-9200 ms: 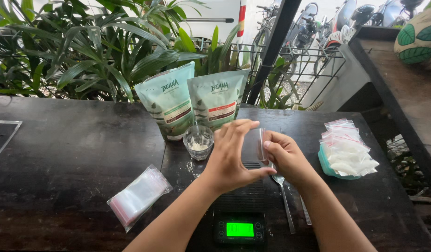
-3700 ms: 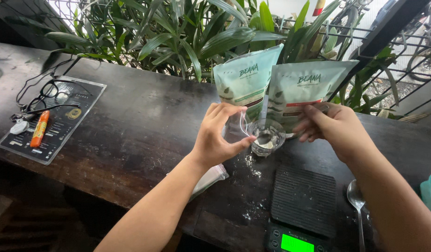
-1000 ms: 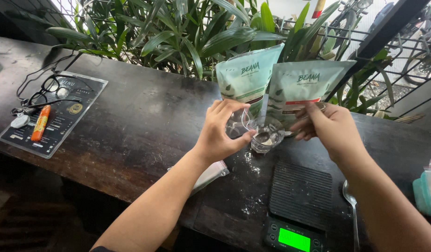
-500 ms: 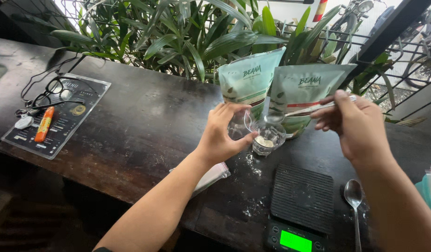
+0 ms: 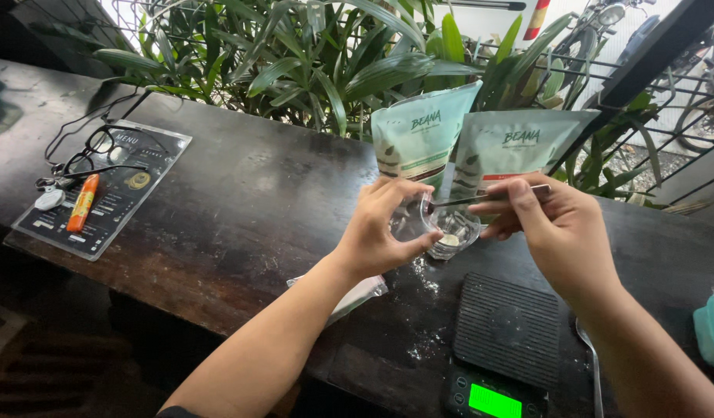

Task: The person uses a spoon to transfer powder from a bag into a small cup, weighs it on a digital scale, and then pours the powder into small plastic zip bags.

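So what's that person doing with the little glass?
A person's left hand steadies a small clear glass on the dark table. The right hand holds a thin metal tool with its tip in the glass, which has a bit of pale powder at the bottom. Two pale green pouches stand behind, and a black scale sits in front. Some powder is spilled on the table.
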